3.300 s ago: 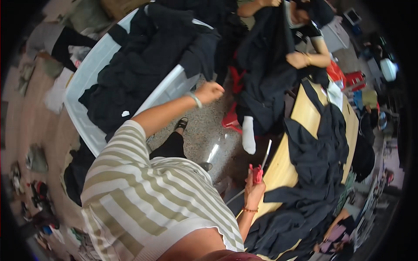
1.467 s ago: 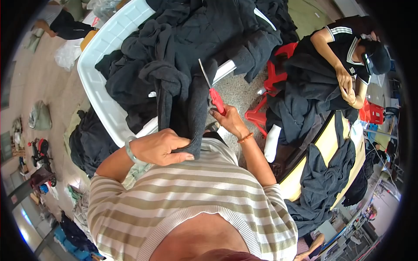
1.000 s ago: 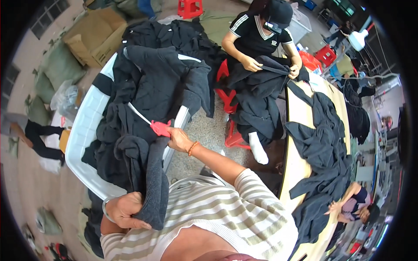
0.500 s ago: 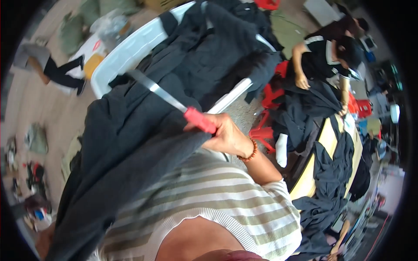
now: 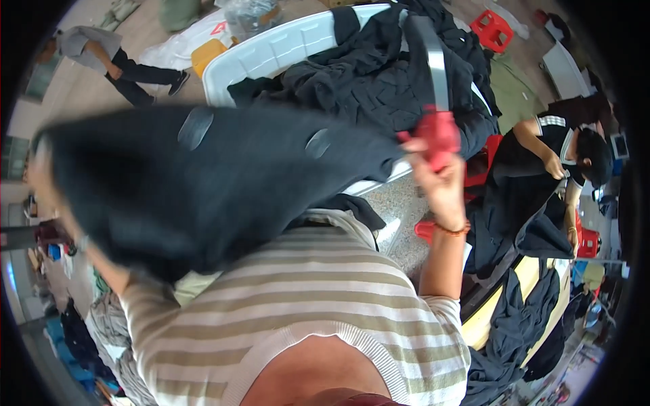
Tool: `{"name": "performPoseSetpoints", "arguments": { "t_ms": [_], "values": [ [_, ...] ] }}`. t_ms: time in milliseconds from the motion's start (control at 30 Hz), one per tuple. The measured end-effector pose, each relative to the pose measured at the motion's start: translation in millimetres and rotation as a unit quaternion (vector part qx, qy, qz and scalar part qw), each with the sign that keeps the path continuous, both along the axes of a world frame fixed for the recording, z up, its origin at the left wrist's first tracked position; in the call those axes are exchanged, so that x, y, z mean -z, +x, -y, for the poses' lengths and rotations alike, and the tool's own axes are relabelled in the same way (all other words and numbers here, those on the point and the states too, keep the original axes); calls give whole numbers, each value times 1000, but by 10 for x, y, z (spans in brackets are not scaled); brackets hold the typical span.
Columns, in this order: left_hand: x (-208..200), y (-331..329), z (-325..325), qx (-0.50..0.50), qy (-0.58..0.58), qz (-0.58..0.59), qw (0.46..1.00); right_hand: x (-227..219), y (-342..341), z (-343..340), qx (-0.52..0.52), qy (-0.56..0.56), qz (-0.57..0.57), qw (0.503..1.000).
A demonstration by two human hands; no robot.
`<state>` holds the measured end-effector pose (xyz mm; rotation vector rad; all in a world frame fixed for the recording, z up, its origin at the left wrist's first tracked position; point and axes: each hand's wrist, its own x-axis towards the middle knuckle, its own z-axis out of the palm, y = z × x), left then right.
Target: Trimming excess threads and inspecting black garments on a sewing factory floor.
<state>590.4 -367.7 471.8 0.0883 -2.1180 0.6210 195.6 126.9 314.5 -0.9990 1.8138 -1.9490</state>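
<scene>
A black garment [image 5: 203,196] with two grey patches is stretched in the air in front of my striped shirt, smeared by motion. My left hand [image 5: 42,166] is at its far left corner, blurred, with fingers closed over the cloth. My right hand [image 5: 439,186] grips the red handle [image 5: 440,139] of a tool whose long, flat, shiny metal blade [image 5: 435,64] points away from me. The garment's right end reaches the fingers of that same hand, pinched beside the handle as far as the blur shows. The tool's exact kind is unclear.
Beyond the garment stands a white plastic tub [image 5: 271,57] heaped with black clothing [image 5: 338,81]. At right, a co-worker in a black top [image 5: 521,162] handles dark cloth by a pale wooden table [image 5: 487,318]. Red stools [image 5: 492,30] stand around. Another person [image 5: 108,61] is at far left.
The garment has swung up and spread out leftward, and my left hand has risen with its corner. My right hand moved right; the blade turned from pointing left to pointing away.
</scene>
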Motion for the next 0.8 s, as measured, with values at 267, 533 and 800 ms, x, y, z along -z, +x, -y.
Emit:
{"name": "performPoseSetpoints", "arguments": {
  "t_ms": [267, 533, 800],
  "values": [
    [-189, -2844, 160, 178, 353, -96, 914, -421, -126, -846, 180, 8, 37, 983],
    [1005, -3954, -556, 180, 547, 286, 766, 43, 364, -896, 49, 186, 214, 958],
    [3617, -4079, -1520, -13, 857, 234, 459, 1706, 372, -662, 56, 474, 190, 858]
  ]
}}
